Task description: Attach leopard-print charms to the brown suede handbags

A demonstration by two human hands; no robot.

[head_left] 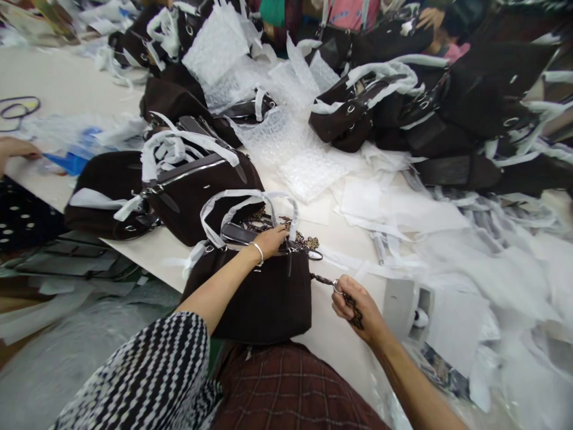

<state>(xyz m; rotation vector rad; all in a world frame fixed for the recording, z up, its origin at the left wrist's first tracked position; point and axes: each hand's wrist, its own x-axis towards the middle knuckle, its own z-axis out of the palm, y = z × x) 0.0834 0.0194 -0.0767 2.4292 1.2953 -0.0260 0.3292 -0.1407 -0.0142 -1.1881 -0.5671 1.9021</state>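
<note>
A dark brown handbag (253,298) stands upright in front of me at the table's edge, its handles (210,215) wrapped in white paper. My left hand (271,240) lies over its top edge, fingers closed there and partly hidden among the trim. Leopard-patterned pieces (308,242) show at the opening beside those fingers. To the right of the bag, my right hand (353,301) is closed around a dark strap (323,279) with a metal ring. The strap runs from the bag's upper side, and a patterned end pokes out below the fist.
Another wrapped-handle handbag (201,185) stands just behind mine. More dark bags (474,95) are piled at the back right. Bubble wrap (308,170) and white paper sheets (403,206) cover the middle and right. At the left edge another person's hand (18,147) is near blue plastic.
</note>
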